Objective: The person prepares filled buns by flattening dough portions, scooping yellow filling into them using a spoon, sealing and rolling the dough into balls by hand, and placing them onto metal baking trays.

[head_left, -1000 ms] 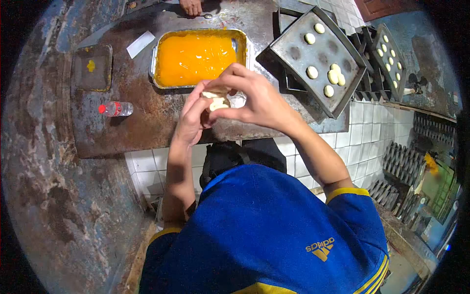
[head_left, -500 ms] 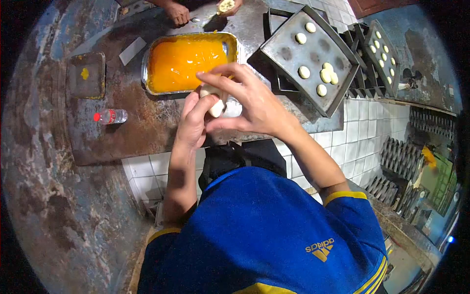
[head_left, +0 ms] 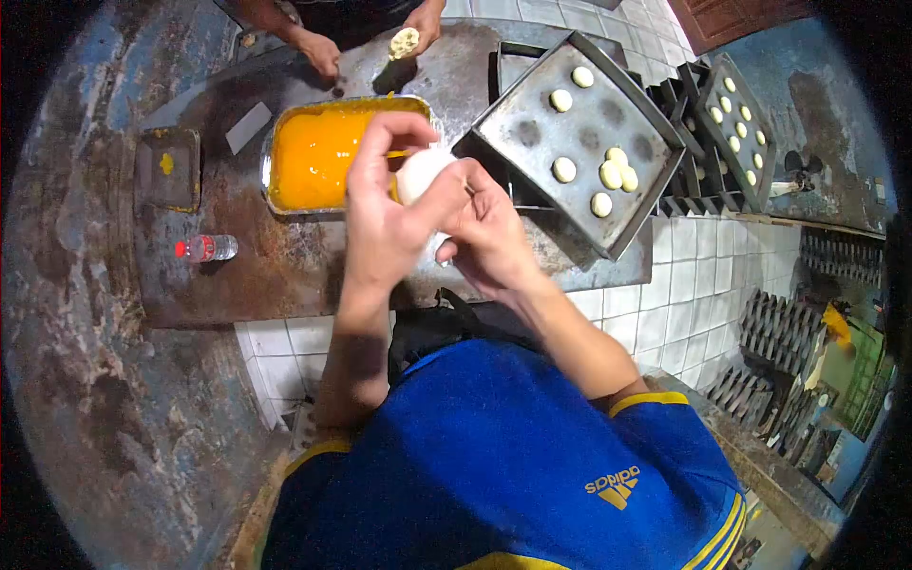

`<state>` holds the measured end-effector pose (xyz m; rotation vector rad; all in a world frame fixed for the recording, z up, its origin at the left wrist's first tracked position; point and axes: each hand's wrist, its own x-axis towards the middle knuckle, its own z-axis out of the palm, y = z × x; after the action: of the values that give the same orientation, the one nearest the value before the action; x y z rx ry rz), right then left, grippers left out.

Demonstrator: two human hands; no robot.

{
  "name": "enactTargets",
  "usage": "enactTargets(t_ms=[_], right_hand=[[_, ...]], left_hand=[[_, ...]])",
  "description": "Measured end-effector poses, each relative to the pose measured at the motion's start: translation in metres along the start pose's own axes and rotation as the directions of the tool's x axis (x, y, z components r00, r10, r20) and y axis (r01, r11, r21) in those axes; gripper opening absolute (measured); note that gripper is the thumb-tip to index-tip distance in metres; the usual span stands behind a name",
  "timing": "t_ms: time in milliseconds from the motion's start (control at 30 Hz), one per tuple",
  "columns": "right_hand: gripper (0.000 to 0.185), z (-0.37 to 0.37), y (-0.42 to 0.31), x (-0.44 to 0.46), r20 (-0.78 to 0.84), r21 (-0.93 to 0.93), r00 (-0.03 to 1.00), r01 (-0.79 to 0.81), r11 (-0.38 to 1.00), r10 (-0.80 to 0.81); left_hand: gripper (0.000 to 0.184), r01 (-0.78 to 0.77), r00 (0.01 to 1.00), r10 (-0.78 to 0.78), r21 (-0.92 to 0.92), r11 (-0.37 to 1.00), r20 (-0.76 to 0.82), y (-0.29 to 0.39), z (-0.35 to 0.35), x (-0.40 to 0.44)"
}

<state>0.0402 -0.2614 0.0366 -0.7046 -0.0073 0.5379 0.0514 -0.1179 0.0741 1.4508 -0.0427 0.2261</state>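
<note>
A smooth white piece of dough (head_left: 423,175) is between my hands, partly covered by the fingers. My left hand (head_left: 388,214) curls round its left side, thumb across the front and fingers arched over the top. From the right, my right hand (head_left: 492,228) presses its bent fingers against the same piece. Just beyond my left hand lies a metal tray (head_left: 268,190) filled with glossy orange-yellow filling (head_left: 318,157). A dark square baking tray (head_left: 622,114) to the right carries several round pale dough balls (head_left: 563,171), some of them touching.
Across the table, another person's hand (head_left: 423,24) holds a pale, rough-surfaced piece (head_left: 404,43); their other hand (head_left: 318,54) is closed. A red-capped bottle (head_left: 207,249) lies at left near a small smeared pan (head_left: 198,152). More trays (head_left: 736,128) are stacked at far right.
My left hand has risen and now wraps the dough, which shows a larger, rounder surface. My right hand has moved lower and to the right. The other person's hands have shifted left.
</note>
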Motion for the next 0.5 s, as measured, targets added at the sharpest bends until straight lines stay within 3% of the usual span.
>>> enactTargets(t_ms=[67, 133, 200, 233, 267, 333, 367, 467, 500], right_hand=[[0.050, -0.010, -0.009, 0.000, -0.039, -0.130, 0.968, 0.241, 0.962, -0.248], [0.044, -0.016, -0.023, 0.002, -0.139, -0.287, 0.837, 0.477, 0.831, -0.529], [0.035, -0.032, -0.049, -0.004, -0.152, -0.361, 0.803, 0.497, 0.789, -0.576], [0.031, -0.039, -0.062, -0.007, -0.159, -0.398, 0.785, 0.504, 0.766, -0.599], [0.033, -0.045, -0.079, -0.014, -0.070, -0.359, 0.865, 0.443, 0.822, -0.497], [0.038, -0.063, -0.123, -0.023, 0.173, -0.522, 0.929, 0.368, 0.770, -0.327], [0.041, -0.065, -0.130, -0.028, 0.155, -0.500, 0.931, 0.361, 0.787, -0.329], [0.047, -0.096, -0.124, -0.036, 0.020, -0.510, 0.894, 0.395, 0.764, -0.448], [0.048, -0.111, -0.118, -0.038, -0.039, -0.531, 0.864, 0.408, 0.743, -0.502]], left_hand=[[0.031, 0.038, 0.996, -0.021, -0.202, 0.979, 0.086, 0.017, 0.042, 0.005], [0.038, 0.014, 0.986, 0.040, -0.317, 0.948, 0.164, 0.007, 0.075, 0.008], [0.040, 0.038, 0.982, 0.032, -0.357, 0.933, 0.187, 0.002, 0.101, 0.014], [0.048, -0.047, 0.981, 0.105, -0.324, 0.945, 0.164, -0.003, 0.113, 0.018], [0.056, -0.130, 0.974, 0.176, -0.289, 0.948, 0.141, -0.007, 0.124, 0.021], [0.055, -0.158, 0.976, 0.196, -0.322, 0.934, 0.091, 0.004, 0.144, 0.027], [0.055, -0.189, 0.975, 0.217, -0.347, 0.919, 0.043, 0.006, 0.152, 0.030], [0.073, -0.201, 0.935, 0.293, -0.382, 0.902, 0.199, -0.020, 0.175, 0.031], [0.075, -0.190, 0.941, 0.283, -0.401, 0.896, 0.187, -0.034, 0.179, 0.035]])
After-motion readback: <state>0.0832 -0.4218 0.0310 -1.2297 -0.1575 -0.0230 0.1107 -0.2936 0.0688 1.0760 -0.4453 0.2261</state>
